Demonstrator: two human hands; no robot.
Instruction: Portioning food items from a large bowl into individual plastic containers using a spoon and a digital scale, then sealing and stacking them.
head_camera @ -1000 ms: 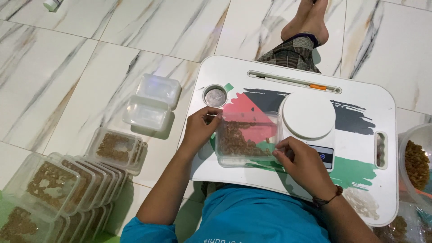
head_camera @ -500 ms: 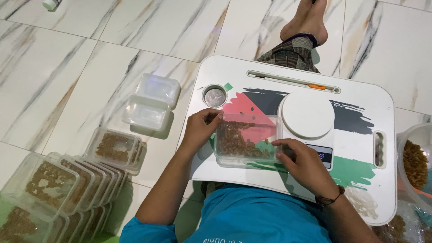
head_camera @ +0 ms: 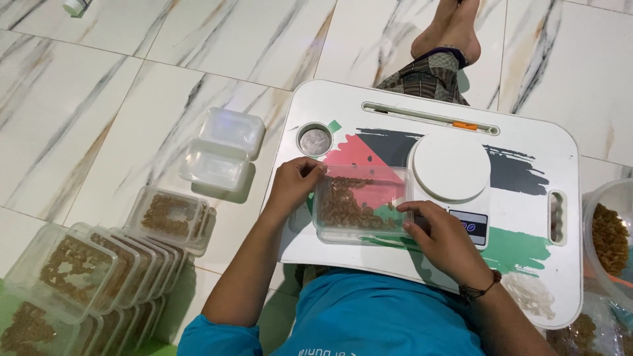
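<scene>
A clear plastic container (head_camera: 361,204) with brown snack pieces and its lid on lies on a white lap table (head_camera: 527,165). My left hand (head_camera: 295,184) grips its left edge with the fingers pressing on the lid's upper left corner. At the lower right corner rests my right hand (head_camera: 440,237), fingers on the lid's edge. A white kitchen scale (head_camera: 452,168) stands just right of the container.
On the floor at the left are two empty clear containers (head_camera: 221,151) and several filled, lidded ones (head_camera: 99,264). A bowl of brown snacks (head_camera: 610,237) sits at the right edge. The table has a round cup holder (head_camera: 314,139) and a pen slot. My legs stretch beyond the table.
My hands stay on the container; the right hand has slid slightly along the lid's lower right edge. The container has barely shifted.
</scene>
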